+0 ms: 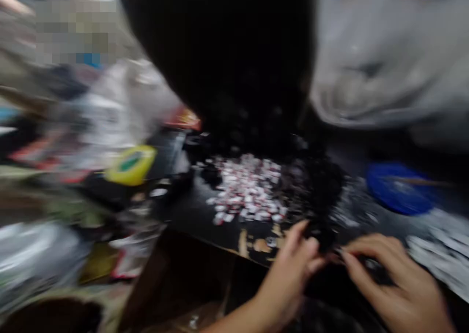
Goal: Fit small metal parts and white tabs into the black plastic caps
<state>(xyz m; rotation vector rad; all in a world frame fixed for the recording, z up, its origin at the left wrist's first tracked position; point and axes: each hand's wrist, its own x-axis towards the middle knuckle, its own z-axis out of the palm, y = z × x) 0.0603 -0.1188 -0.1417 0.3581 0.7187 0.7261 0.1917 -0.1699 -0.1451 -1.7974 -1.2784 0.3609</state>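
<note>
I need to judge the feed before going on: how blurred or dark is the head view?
Head view: heavy motion blur throughout; the left hand and right hand are soft-edged; the pile of small white and red pieces is smeared; the upper centre is nearly black; the blue disc is streaked.

A blue lid (399,194), red-and-white small pieces (249,191), yellow-green label (131,164), black tabletop (194,216).

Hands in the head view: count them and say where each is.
2. The left hand is at bottom centre, the right hand at bottom right, fingertips meeting over small dark pieces. Others may be hidden by blur.
</note>
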